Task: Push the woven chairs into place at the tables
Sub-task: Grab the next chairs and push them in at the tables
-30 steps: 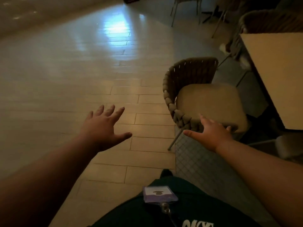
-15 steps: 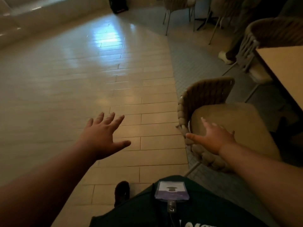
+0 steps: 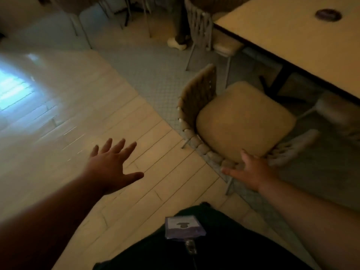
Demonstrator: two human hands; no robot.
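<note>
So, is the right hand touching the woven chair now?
Touching. The head view shows the right hand lying across the braided rim of the woven chair, beside the seat cushion, with no gap between them.

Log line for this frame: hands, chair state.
left hand: open, holds nothing | right hand: rests on woven chair back rim | seat: not yet under table

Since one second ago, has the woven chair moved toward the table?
Cannot tell; the camera swung. The woven chair still has its back along the carpet edge, as before, so any shift toward the table is small.
</note>
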